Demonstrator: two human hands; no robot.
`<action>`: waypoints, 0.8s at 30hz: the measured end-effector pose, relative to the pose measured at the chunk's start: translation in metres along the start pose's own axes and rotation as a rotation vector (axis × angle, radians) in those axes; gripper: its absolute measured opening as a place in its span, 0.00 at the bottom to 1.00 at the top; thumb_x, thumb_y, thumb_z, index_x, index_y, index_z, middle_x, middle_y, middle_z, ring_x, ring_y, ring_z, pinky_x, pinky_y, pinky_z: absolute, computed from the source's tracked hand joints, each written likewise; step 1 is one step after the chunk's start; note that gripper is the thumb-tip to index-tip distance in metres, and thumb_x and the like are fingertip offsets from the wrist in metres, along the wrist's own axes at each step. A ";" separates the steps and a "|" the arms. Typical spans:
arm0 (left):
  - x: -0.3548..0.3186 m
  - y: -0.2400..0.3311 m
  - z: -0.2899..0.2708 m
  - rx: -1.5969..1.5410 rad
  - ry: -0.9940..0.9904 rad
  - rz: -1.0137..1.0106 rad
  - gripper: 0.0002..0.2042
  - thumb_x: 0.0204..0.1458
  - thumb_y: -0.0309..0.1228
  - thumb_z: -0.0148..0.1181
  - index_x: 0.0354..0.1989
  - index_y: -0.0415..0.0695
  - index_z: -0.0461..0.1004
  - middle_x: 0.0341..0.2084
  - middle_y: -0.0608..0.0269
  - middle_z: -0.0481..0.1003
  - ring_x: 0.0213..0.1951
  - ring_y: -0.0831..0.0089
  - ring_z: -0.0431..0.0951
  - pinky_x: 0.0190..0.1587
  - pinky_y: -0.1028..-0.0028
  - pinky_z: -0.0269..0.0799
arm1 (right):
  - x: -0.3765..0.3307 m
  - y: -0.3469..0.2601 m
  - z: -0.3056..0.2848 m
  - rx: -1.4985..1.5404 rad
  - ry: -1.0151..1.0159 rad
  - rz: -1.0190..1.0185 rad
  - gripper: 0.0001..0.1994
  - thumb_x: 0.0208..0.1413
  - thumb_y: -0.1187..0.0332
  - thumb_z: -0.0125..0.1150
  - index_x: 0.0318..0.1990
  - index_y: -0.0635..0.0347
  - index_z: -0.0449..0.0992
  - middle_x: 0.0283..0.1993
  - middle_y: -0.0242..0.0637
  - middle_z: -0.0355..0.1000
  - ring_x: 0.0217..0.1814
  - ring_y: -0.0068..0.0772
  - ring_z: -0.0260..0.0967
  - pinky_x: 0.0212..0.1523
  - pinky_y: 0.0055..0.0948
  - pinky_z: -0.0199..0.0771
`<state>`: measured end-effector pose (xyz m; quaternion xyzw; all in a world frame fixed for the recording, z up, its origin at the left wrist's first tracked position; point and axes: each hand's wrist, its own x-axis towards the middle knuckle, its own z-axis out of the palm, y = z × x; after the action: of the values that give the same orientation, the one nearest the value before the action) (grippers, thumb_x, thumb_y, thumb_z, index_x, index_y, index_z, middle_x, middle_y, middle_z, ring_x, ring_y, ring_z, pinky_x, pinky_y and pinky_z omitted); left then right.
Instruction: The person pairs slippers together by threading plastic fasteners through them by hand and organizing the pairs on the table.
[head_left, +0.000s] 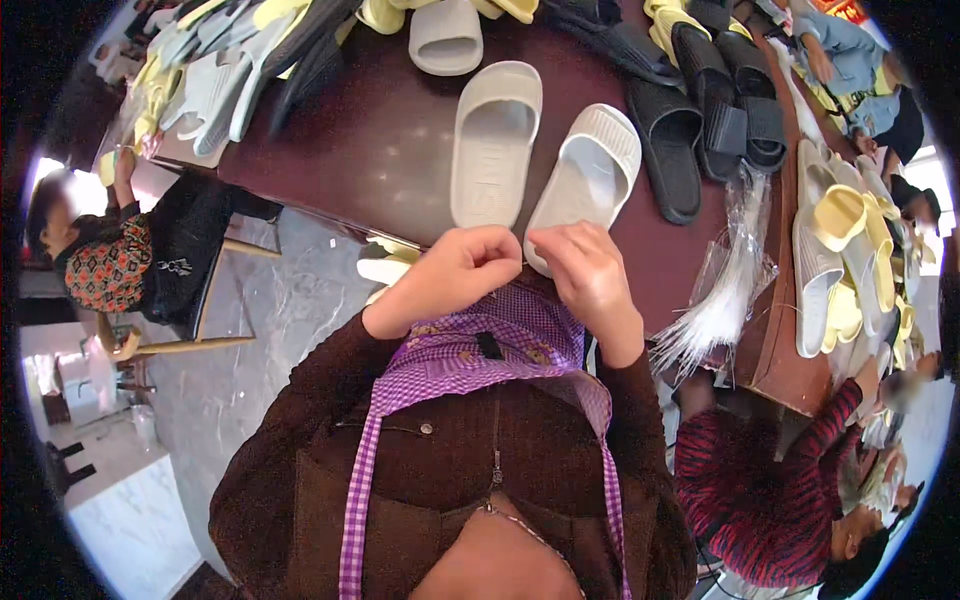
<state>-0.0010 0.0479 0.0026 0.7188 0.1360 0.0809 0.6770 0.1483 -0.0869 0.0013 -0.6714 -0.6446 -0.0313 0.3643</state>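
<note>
We looked down at our two hands, held together at the centre of the view, just at the near edge of a dark red worktop (380,150). Our left hand (455,275) was curled into a loose fist and our right hand (590,280) had its fingertips pinched; whatever thin thing they held between them was too small for us to tell. Just beyond them, toward twelve o'clock, lay a pair of pale grey slippers (545,160), side by side and touching. At three o'clock a clear plastic bag (735,270) held a bundle of thin white strands. Black slippers (710,100) lay at one o'clock. Below the hands hung our purple checked apron (470,350).
</note>
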 end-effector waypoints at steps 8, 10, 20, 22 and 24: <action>-0.016 0.014 -0.038 0.363 0.169 0.220 0.03 0.48 0.23 0.56 0.30 0.36 0.70 0.21 0.59 0.70 0.24 0.78 0.69 0.29 0.77 0.65 | -0.026 0.025 -0.035 0.018 0.035 0.112 0.09 0.43 0.78 0.62 0.35 0.62 0.77 0.32 0.39 0.75 0.35 0.38 0.71 0.37 0.31 0.70; -0.016 0.017 -0.045 0.392 0.183 0.253 0.03 0.48 0.22 0.56 0.30 0.37 0.70 0.21 0.58 0.70 0.25 0.74 0.70 0.29 0.76 0.65 | -0.032 0.020 -0.045 0.021 0.046 0.202 0.07 0.43 0.78 0.62 0.33 0.62 0.78 0.31 0.40 0.75 0.35 0.39 0.72 0.37 0.31 0.70; 0.004 -0.002 -0.050 0.747 0.209 0.530 0.04 0.46 0.21 0.55 0.31 0.38 0.69 0.26 0.52 0.71 0.31 0.54 0.72 0.33 0.64 0.68 | -0.047 0.001 -0.047 -0.042 -0.015 0.220 0.06 0.43 0.77 0.62 0.32 0.65 0.77 0.31 0.42 0.75 0.34 0.41 0.72 0.36 0.32 0.71; 0.009 -0.007 -0.049 0.767 0.207 0.539 0.04 0.46 0.21 0.55 0.31 0.38 0.69 0.27 0.52 0.71 0.32 0.55 0.72 0.33 0.64 0.68 | -0.046 0.007 -0.040 -0.035 -0.016 0.189 0.06 0.44 0.76 0.62 0.32 0.65 0.77 0.31 0.43 0.74 0.34 0.43 0.72 0.36 0.34 0.71; 0.016 -0.013 -0.048 0.807 0.213 0.552 0.05 0.45 0.21 0.54 0.31 0.39 0.68 0.27 0.52 0.71 0.33 0.55 0.72 0.34 0.63 0.68 | -0.039 0.016 -0.033 -0.069 -0.037 0.187 0.06 0.45 0.76 0.61 0.32 0.65 0.77 0.31 0.44 0.74 0.34 0.44 0.72 0.36 0.35 0.71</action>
<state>-0.0013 0.0993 -0.0084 0.9204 0.0295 0.2707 0.2805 0.1702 -0.1360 -0.0020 -0.7413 -0.5841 -0.0070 0.3305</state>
